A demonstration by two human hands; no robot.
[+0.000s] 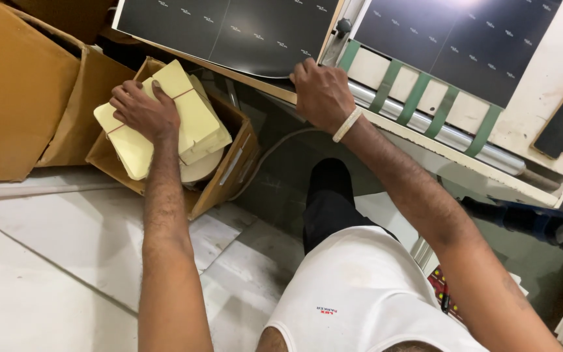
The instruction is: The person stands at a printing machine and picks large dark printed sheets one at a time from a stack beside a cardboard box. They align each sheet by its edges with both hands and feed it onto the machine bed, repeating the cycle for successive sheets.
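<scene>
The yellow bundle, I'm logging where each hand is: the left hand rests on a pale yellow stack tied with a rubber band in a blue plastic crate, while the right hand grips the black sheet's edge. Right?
Not quite: the head view shows the container is an open brown cardboard box, not a blue plastic crate. The left hand does rest on the banded pale yellow stack, and the right hand grips the black sheet at its edge.

Worn on the head, looking steeply down past a white shirt [366,293] to the floor [47,261]. Close in: both forearms fill the middle. Left hand [141,107] at ten o'clock over a cardboard box [223,176]; right hand [320,91] at twelve, at a machine table [555,72] running off toward two o'clock.
</scene>
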